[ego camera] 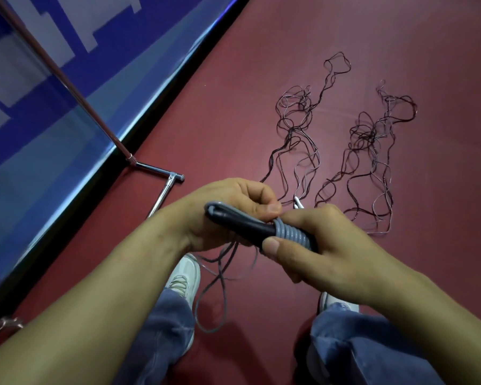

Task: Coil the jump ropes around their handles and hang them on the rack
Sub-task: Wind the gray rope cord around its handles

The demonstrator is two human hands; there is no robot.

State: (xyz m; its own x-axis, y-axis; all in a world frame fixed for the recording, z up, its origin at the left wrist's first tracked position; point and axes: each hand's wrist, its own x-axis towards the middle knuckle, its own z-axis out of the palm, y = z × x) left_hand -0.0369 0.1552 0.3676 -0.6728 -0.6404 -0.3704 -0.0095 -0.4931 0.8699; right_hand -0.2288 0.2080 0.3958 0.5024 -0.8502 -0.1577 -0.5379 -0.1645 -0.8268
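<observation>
Coils [290, 232] of grey rope ring smooth black handles [245, 222] clasped by left grip [228, 207] and right grip [331, 245].

We wear faded blue denim jeans [161, 329], creased at the knees. Our white left sneaker [185, 276] shows pale laces, while the right sneaker [338, 302] peeks from under its hem. Our left forearm [109, 287] and right forearm [428, 307] are bare
</observation>
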